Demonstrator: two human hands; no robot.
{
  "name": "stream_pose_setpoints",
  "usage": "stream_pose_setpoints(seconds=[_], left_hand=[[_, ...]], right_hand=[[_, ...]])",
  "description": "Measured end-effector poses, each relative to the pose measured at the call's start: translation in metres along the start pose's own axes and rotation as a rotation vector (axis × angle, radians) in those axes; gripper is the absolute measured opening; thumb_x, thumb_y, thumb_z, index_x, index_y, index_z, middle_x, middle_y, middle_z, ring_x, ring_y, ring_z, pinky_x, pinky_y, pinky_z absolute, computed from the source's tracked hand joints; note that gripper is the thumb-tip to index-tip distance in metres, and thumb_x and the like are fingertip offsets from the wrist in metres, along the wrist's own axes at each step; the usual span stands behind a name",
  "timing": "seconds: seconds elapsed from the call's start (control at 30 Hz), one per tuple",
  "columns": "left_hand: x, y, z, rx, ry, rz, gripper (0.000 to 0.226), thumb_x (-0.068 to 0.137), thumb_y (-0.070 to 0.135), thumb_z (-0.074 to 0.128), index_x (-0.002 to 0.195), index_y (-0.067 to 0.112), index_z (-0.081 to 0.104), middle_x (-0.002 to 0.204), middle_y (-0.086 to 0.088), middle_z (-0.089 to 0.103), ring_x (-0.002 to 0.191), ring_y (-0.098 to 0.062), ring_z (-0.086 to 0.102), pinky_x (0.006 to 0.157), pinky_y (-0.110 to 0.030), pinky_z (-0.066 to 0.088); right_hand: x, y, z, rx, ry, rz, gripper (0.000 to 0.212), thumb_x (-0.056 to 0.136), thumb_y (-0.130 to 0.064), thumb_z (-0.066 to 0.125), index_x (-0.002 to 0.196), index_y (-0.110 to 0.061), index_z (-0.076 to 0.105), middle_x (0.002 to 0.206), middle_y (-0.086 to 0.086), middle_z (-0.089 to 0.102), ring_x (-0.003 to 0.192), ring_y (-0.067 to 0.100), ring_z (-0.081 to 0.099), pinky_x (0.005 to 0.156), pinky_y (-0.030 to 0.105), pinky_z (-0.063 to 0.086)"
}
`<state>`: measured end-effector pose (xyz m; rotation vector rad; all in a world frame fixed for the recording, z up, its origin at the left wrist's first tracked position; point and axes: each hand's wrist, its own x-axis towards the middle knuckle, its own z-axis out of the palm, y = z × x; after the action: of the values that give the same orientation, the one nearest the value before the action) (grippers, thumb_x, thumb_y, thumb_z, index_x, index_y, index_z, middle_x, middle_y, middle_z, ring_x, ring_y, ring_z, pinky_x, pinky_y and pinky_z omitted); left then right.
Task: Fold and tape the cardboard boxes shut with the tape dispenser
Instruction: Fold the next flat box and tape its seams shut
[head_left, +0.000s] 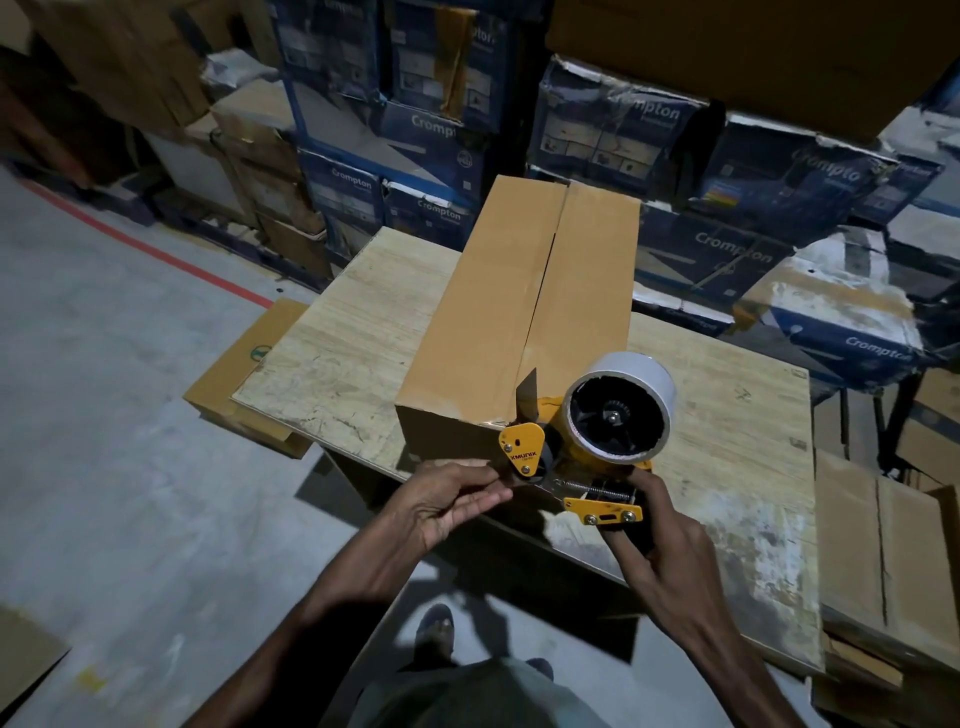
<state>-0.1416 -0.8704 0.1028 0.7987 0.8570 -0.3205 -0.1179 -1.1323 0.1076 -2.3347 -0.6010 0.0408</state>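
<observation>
At the near end of a pale, scuffed wooden counter, facing a long brown cardboard box laid lengthways away from the body, top flaps folded down and meeting along a dark centre seam. Holding a yellow-and-black metal tape dispenser just at the box's near top edge, by the seam's near end, with its grey-white tape roll tilted up to the right. Right hand: grip clenched round the dispenser's black handle, fingers curled under it, thumb up beside the yellow bracket and spring. Left hand: palm turned up, fingers nearly straight, thumb pressed onto the fingertips in a pinch at the dispenser's front end, below the yellow side plate; tape end in that pinch or not, cannot tell. Behind the counter, stacks of battered blue printed cartons. Off to the left, on the grey concrete floor, a flat brown cardboard piece partly hidden by the counter's edge, near a red painted line. Low between the forearms, the toe of a dark shoe.
</observation>
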Motion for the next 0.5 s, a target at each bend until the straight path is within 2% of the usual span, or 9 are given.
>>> stream_pose_setpoints(seconds=[0.07, 0.17, 0.3, 0.4, 0.5], left_hand=[[0.0, 0.002, -0.005, -0.014, -0.002, 0.017, 0.022, 0.094, -0.012, 0.06, 0.115, -0.011, 0.066, 0.091, -0.031, 0.074, 0.067, -0.028, 0.077, 0.053, -0.025, 0.061], [0.001, 0.006, -0.012, -0.041, 0.0, 0.035, 0.02, 0.095, -0.012, 0.06, 0.113, -0.013, 0.067, 0.092, -0.032, 0.074, 0.066, -0.029, 0.077, 0.053, -0.026, 0.061], [0.004, 0.01, -0.018, -0.026, 0.063, 0.1, 0.009, 0.094, -0.009, 0.063, 0.1, -0.011, 0.069, 0.076, -0.028, 0.073, 0.055, -0.021, 0.074, 0.048, -0.022, 0.059], [0.01, 0.014, -0.023, 0.044, 0.113, 0.174, 0.013, 0.092, -0.008, 0.067, 0.105, -0.011, 0.069, 0.073, -0.022, 0.074, 0.053, -0.016, 0.072, 0.048, -0.018, 0.057], [0.019, 0.021, -0.031, 0.127, 0.191, 0.235, 0.016, 0.091, -0.006, 0.07, 0.107, -0.01, 0.069, 0.069, -0.019, 0.074, 0.052, -0.014, 0.071, 0.047, -0.017, 0.055]], right_hand=[[0.005, -0.001, 0.0, -0.01, -0.017, -0.028, 0.065, 0.089, -0.011, 0.077, 0.138, -0.038, 0.045, 0.059, -0.02, 0.052, 0.052, 0.01, 0.05, 0.047, 0.024, 0.033], [0.015, -0.005, 0.0, -0.044, -0.038, -0.083, 0.061, 0.09, -0.015, 0.073, 0.136, -0.042, 0.044, 0.057, -0.017, 0.048, 0.052, 0.01, 0.047, 0.048, 0.027, 0.033], [0.026, -0.01, 0.003, -0.058, -0.065, -0.14, 0.054, 0.088, -0.025, 0.065, 0.136, -0.039, 0.045, 0.061, -0.025, 0.05, 0.051, 0.002, 0.045, 0.048, 0.024, 0.033], [0.037, -0.009, 0.006, -0.075, -0.084, -0.182, 0.054, 0.09, -0.028, 0.066, 0.138, -0.041, 0.044, 0.059, -0.022, 0.046, 0.052, 0.005, 0.047, 0.049, 0.024, 0.036], [0.048, -0.007, 0.009, -0.121, -0.126, -0.236, 0.06, 0.09, -0.018, 0.075, 0.14, -0.037, 0.047, 0.067, -0.02, 0.048, 0.054, 0.01, 0.044, 0.051, 0.02, 0.036]])
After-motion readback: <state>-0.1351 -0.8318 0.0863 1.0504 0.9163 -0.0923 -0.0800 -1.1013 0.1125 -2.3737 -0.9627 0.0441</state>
